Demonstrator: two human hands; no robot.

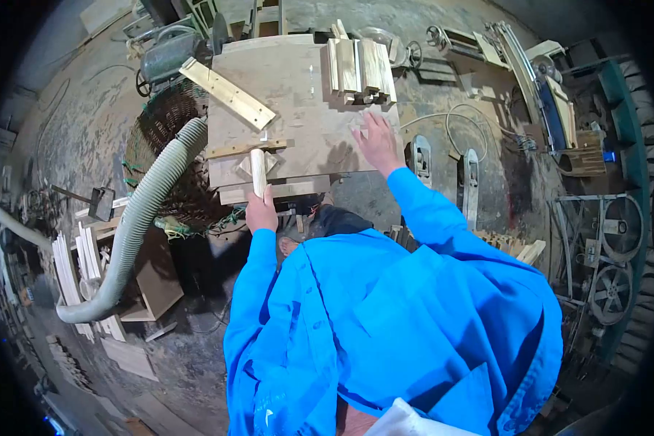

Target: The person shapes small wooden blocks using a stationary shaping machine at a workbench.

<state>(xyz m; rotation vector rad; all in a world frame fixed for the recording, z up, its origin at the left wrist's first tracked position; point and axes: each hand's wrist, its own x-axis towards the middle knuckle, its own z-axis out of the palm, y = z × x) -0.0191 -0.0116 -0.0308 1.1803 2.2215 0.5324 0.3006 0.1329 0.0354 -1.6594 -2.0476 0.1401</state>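
Note:
My left hand (261, 211) is closed around the lower end of a short pale wooden stick (258, 173), which points away from me at the near side of the worktable (305, 123). Beyond that stick are a small wooden block (270, 164) and a thin wooden strip (232, 149) across the tabletop. My right hand (379, 142) hovers over or rests on the table's right side, fingers spread and holding nothing. Just past its fingertips lies a stack of short wooden pieces (361, 67). A longer board with dark holes (227, 93) lies slantwise at the left.
A ribbed hose (145, 196) curves along the left beside a wicker basket (152, 134). A motor (171, 59) stands behind at the left. Two metal hand planes or similar long tools (471, 182) are to the right. Wheeled machinery (610, 291) stands further right.

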